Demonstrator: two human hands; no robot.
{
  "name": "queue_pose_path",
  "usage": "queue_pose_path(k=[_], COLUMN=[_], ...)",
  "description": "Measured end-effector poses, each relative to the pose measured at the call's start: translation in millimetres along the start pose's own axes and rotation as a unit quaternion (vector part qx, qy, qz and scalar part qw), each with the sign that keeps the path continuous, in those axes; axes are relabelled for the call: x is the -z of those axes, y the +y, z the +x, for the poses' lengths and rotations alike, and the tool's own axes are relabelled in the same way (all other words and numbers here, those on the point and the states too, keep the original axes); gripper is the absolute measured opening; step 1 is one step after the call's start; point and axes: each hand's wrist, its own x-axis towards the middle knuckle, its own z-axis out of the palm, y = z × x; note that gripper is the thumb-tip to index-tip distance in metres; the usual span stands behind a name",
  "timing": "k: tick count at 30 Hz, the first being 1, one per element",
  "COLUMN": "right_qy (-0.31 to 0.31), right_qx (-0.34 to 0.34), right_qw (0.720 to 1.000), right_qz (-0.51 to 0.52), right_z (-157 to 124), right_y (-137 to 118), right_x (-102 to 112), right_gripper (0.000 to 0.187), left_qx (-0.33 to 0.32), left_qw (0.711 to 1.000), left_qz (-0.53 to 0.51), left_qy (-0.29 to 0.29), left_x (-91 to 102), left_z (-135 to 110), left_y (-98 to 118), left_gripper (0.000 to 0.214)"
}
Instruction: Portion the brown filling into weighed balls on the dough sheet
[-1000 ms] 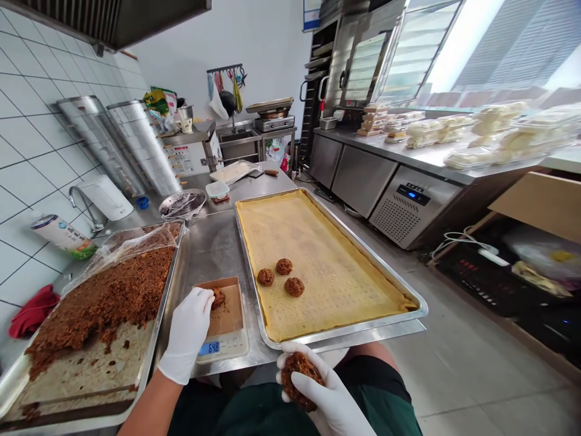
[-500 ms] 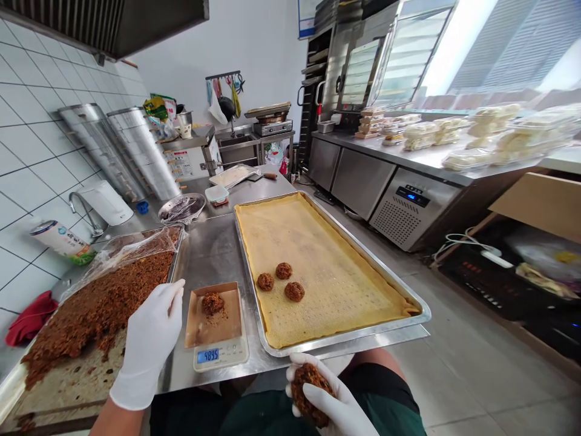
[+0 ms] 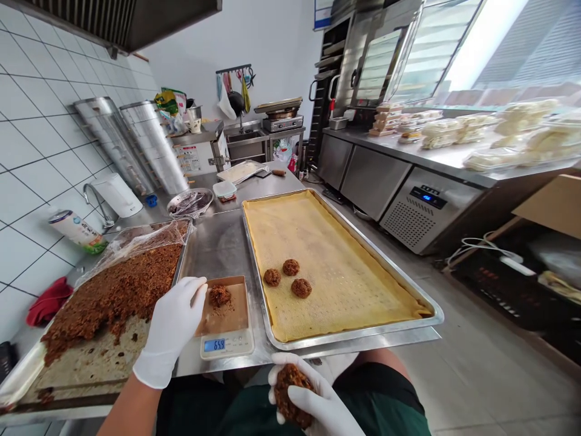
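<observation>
My right hand point(image 3: 313, 393), in a white glove, is wrapped round a lump of dark brown, grainy mixture point(image 3: 293, 393) low in front of me. My gloved left hand point(image 3: 175, 321) hovers by the left side of a kitchen scale point(image 3: 240, 345), fingers and thumb drawn together; whatever may be between them is hidden. A smaller lump point(image 3: 219, 296) with crumbs sits on the brown paper point(image 3: 227, 324) covering the scale, whose display seems to read 64.9. Left of that hand, a metal tray point(image 3: 86, 369) carries a big heap of the mixture point(image 3: 118, 284), partly under plastic film.
Three brown balls point(image 3: 291, 267) rest at the near left of a large baking tray point(image 3: 345, 242) lined with a yellowish mesh mat. Behind the scale are a film-covered bowl point(image 3: 190, 203) and a lidded container point(image 3: 224, 191). Packed clear boxes point(image 3: 440, 133) stand on the right counter.
My left hand has moved right, towards the scale. The display has dropped from about 489.5 to about 64.9. My right hand keeps its lump; the view has turned slightly left.
</observation>
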Motion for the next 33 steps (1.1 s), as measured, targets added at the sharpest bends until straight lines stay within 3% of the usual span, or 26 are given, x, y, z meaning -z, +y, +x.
queue_pose_path(k=[4, 8, 12, 17, 23, 28, 30, 31, 33], right_qy=[-0.014, -0.044, -0.045, -0.005, 0.045, 0.04, 0.032, 0.019, -0.03], right_qx=[-0.019, -0.027, -0.034, -0.012, -0.022, -0.029, -0.031, -0.033, -0.037], right_qw=[1.0, 0.999, 0.998, 0.999, 0.998, 0.998, 0.998, 0.998, 0.998], right_qz=[-0.001, -0.013, -0.04, -0.051, -0.048, -0.047, -0.052, -0.049, -0.034], right_z=[3.2, 12.8, 32.6, 67.1, 92.5, 92.5, 88.7, 86.0, 79.3], right_y=[7.9, 20.0, 30.6, 35.0, 44.1, 48.4, 47.8, 47.2, 45.9], right_x=[-10.7, -16.1, -28.9, -51.8, -50.9, -46.0, -44.8, -44.1, -42.2], right_gripper=[0.035, 0.038, 0.05, 0.071, 0.079, 0.072, 0.067, 0.065, 0.065], left_qx=[-0.012, -0.013, 0.008, 0.034, 0.036, 0.065, 0.112, 0.152, 0.24], left_qw=[1.0, 0.997, 0.989, 0.986, 0.98, 0.958, 0.924, 0.886, 0.756], left_qz=[0.003, 0.012, 0.044, 0.042, -0.058, -0.183, -0.304, -0.397, -0.596], left_qy=[-0.017, -0.077, -0.143, -0.159, -0.187, -0.211, -0.201, -0.184, -0.127], left_x=[-3.5, -11.8, -26.3, -49.0, -59.0, -41.0, -28.7, -23.0, -14.5], left_z=[5.1, 11.7, 14.5, 13.3, 14.0, 21.1, 21.2, 19.5, 12.4], left_y=[3.5, 9.5, 17.6, 23.5, 22.6, 15.5, 13.7, 13.9, 17.2], left_gripper=[0.032, 0.03, 0.026, 0.022, 0.01, 0.02, 0.032, 0.039, 0.05])
